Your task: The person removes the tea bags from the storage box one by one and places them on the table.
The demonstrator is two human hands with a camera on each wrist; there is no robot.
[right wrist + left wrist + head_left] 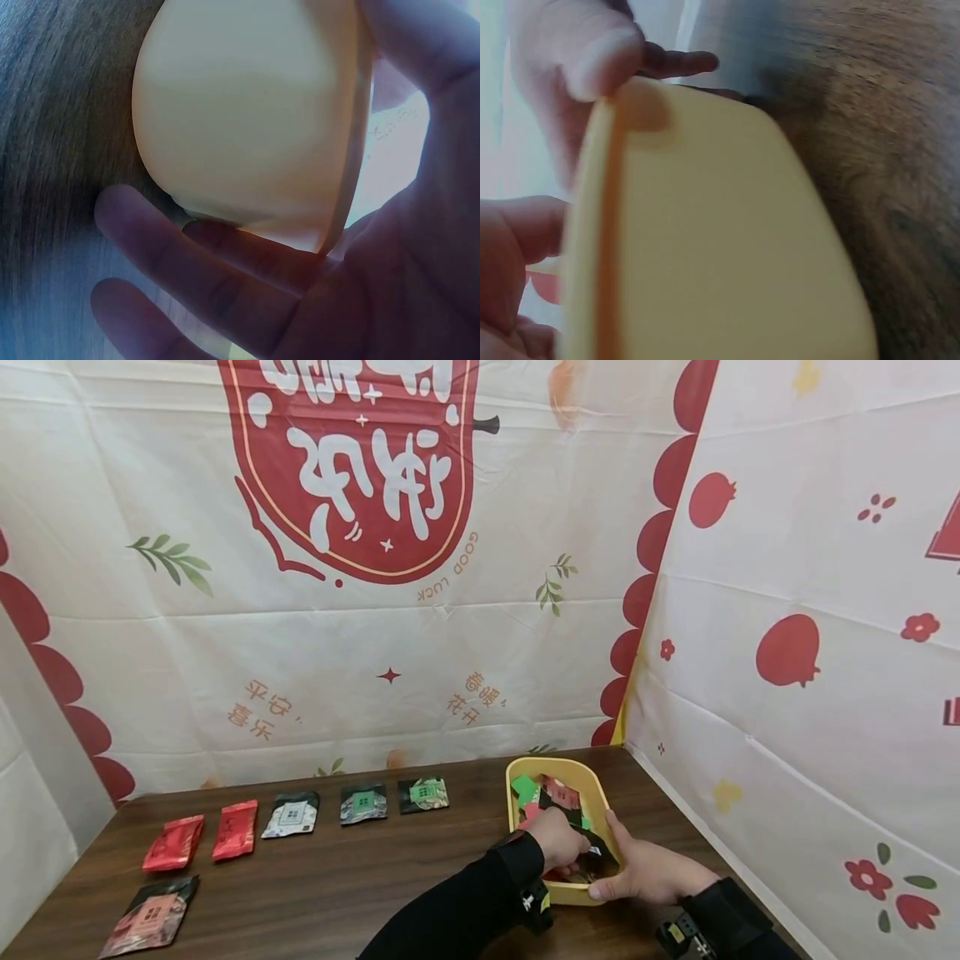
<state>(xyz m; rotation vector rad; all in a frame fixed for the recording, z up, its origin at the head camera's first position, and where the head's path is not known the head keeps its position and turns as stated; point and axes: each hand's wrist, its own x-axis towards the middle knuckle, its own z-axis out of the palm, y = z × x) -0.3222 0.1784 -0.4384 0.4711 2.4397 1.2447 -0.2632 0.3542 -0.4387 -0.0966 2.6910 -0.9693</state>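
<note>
The yellow bin (pixel 573 896), just left of the right hand (pixel 651 868), is held between its spread thumb and fingers, while the left hand (pixel 557 838) is dipped inside, packets (pixel 561 795) being seen just beyond it and beside its fingers, though whether any is gripped there cannot be told.

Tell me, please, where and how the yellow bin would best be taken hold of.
I would take the yellow bin by its rounded near-right corner, coming from the right, thumb at the near wall and fingers along the right one. It stands upright, the corner's curve should suit a spread grip, and the left hand is inside it; the right hand spans that corner.
</note>
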